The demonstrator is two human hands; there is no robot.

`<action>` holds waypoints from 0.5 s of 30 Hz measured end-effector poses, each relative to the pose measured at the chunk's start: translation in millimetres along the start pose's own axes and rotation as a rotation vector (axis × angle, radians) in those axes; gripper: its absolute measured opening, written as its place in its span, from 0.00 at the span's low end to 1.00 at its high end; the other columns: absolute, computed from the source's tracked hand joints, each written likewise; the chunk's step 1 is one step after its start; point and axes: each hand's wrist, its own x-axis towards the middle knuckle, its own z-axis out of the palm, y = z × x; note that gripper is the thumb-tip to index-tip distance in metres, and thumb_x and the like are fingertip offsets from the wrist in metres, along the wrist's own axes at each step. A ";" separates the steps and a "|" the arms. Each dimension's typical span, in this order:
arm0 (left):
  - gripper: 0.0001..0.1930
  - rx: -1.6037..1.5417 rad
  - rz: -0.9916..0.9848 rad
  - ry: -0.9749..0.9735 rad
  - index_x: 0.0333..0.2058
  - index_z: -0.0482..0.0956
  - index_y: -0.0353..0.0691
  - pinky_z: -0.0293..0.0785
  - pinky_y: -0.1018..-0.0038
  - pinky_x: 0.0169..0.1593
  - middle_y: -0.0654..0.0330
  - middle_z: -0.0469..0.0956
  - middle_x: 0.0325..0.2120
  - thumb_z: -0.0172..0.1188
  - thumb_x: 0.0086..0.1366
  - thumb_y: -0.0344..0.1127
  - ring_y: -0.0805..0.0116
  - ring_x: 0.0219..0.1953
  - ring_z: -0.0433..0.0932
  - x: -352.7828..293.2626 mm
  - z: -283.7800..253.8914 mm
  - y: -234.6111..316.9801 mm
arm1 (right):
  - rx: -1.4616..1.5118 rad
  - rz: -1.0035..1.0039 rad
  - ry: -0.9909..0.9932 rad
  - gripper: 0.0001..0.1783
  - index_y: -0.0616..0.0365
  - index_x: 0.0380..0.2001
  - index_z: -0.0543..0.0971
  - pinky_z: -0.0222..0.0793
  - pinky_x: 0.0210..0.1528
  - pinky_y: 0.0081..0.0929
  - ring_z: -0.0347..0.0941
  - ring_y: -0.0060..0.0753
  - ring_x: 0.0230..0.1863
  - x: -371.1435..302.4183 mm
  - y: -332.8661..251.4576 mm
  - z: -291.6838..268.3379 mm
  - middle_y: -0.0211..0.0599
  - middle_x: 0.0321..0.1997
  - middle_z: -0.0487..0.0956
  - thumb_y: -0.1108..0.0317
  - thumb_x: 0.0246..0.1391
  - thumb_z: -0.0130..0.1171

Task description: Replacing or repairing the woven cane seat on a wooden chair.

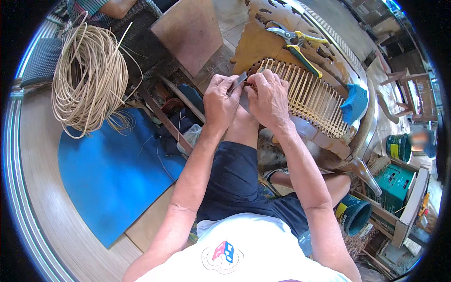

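Observation:
My left hand [221, 102] is closed around a small knife, whose short flat metal blade [239, 80] points up and to the right. Close beside it, my right hand [271, 96] is pinched shut at the near left corner of the woven cane panel [314, 101]. Whatever sits between its fingertips is mostly hidden; a bit of thin brown material shows by the blade. Pale cane strands cross the panel's opening in a wooden frame [263, 40] with carved cut-outs. Yellow-handled pruning shears [300, 44] lie on the frame beyond my right hand.
A big coil of rattan cane [89, 77] lies at the left by a blue sheet [112, 164]. A blue cloth [354, 103] rests on the frame's right edge. Lower right are a dark bucket [352, 214] and a green crate [394, 185]. Another person's arm [117, 7] shows top left.

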 end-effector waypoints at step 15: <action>0.09 -0.056 -0.185 0.074 0.42 0.85 0.35 0.75 0.72 0.37 0.56 0.79 0.31 0.66 0.64 0.31 0.66 0.30 0.78 -22.3 13.0 10.8 | -0.026 0.016 -0.114 0.06 0.55 0.36 0.76 0.62 0.47 0.43 0.73 0.46 0.46 9.0 -1.3 -1.3 0.39 0.37 0.75 0.70 0.55 0.61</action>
